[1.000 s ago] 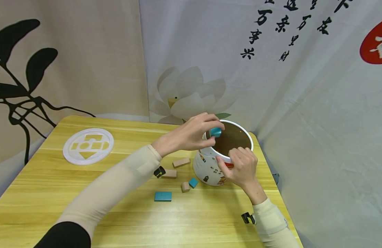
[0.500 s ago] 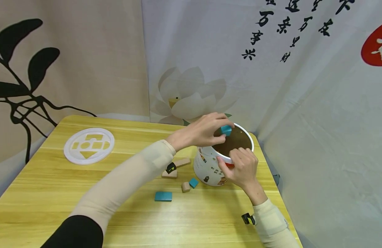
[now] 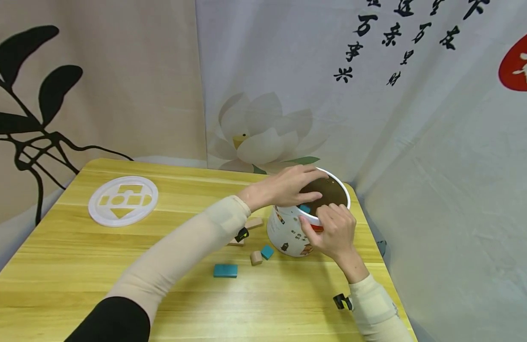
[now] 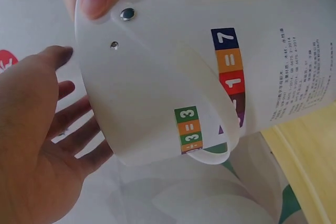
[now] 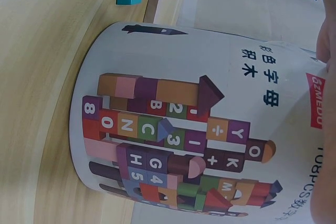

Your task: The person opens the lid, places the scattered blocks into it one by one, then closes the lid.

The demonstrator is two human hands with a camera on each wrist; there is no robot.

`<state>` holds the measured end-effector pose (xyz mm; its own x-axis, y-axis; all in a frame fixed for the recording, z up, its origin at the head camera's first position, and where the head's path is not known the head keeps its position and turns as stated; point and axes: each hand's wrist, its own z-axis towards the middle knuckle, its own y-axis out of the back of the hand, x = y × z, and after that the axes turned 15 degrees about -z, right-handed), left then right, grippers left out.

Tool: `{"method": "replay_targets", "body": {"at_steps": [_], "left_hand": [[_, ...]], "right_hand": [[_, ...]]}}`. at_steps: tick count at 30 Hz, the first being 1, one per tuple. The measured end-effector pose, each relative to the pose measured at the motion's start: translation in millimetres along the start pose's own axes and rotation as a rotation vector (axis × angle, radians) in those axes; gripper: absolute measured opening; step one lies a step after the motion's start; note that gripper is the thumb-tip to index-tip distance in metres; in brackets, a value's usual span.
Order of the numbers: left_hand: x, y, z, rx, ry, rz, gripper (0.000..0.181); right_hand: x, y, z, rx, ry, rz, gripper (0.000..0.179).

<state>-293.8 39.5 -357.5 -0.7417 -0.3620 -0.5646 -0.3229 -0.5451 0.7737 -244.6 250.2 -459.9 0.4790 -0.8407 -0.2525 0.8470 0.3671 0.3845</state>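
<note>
A white printed toy-block bucket (image 3: 285, 236) stands upright near the table's right side, its mouth facing up. My left hand (image 3: 285, 188) hangs over that mouth, thumb and fingers spread with nothing between them. Inside, just below the rim, shows a blue block (image 3: 305, 208). My right hand (image 3: 335, 230) grips the near rim, thumb on the outer wall and fingers hooked over the edge. In the left wrist view, the left hand's fingers (image 4: 79, 129) pass behind the rim beside the bucket's white handle (image 4: 223, 114).
In front of the bucket lie a blue cube (image 3: 267, 252), a small plain wooden block (image 3: 256, 258) and a flat blue block (image 3: 225, 270). Plain wooden planks (image 3: 254, 222) lie partly behind the left forearm. A white round lid (image 3: 97, 214) with shaped holes rests at the far left.
My left hand moved right over the bucket's mouth and let go of the blue block, which dropped inside. My right hand stayed on the rim.
</note>
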Motion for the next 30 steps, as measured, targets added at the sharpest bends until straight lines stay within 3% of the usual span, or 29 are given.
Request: {"method": "replay_targets", "body": {"at_steps": [10,18,23,30], "left_hand": [[2.3,0.1,-10.7,0.007,-0.01,0.095,0.063],[2.9,2.5,-30.5,-0.015,0.058,0.095,0.071],[7.7,4.2,-51.8,-0.051,0.073,0.096,0.075],[21.3,8.9,-93.6,-0.086,0.139,0.061,0.078]], "right_hand": [[-1,-1,0.1,-0.005,0.01,0.001,0.061],[-3,-1,-0.3,-0.002,0.005,0.005,0.06],[-3,-3,-1.1,-0.006,0.0,-0.004,0.059],[-2,-3,-1.8,-0.002,-0.006,0.004,0.06]]}}
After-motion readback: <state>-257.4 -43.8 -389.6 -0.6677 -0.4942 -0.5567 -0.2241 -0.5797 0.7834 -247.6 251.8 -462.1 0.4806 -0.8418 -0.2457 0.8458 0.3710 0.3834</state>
